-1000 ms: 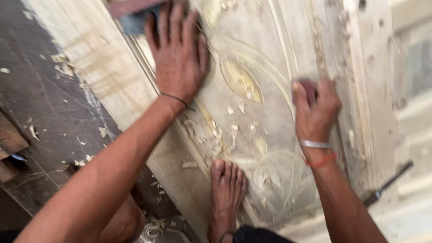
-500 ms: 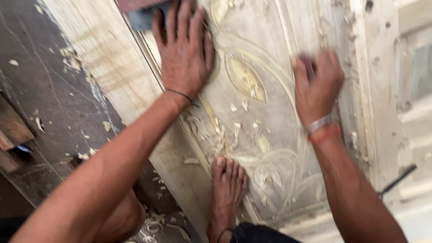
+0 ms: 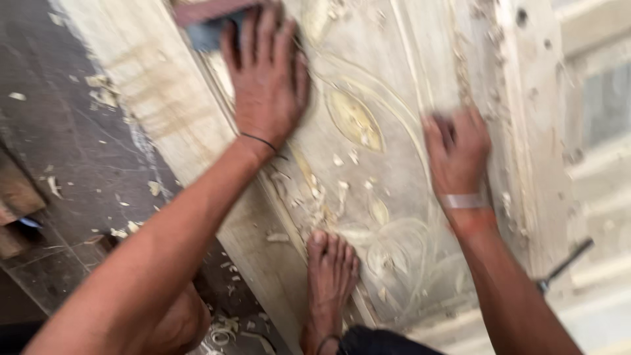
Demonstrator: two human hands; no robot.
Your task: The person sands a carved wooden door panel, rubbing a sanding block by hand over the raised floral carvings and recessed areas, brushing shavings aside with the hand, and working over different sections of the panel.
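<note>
A pale carved wooden panel (image 3: 394, 79) lies flat, cut with leaf and curl shapes. My left hand (image 3: 266, 85) rests flat on it with fingers spread. Its fingertips reach a blue-grey pad under a reddish block (image 3: 210, 20) at the top edge. My right hand (image 3: 457, 154), with a pale band at the wrist, is curled on the panel's right side around a small dark object (image 3: 445, 126). The blur hides what that object is. My bare foot (image 3: 332, 276) presses on the lower part of the panel.
Wood chips (image 3: 315, 190) lie scattered over the carving and on the dark tiled floor (image 3: 79, 151) at left. A metal tool with a dark handle (image 3: 565, 263) lies at the right beside the panel. Wooden pieces (image 3: 16, 197) sit at the far left.
My right hand has shifted a little along the panel's right side, still curled. My left hand stays flat by the block. The view has drifted slightly.
</note>
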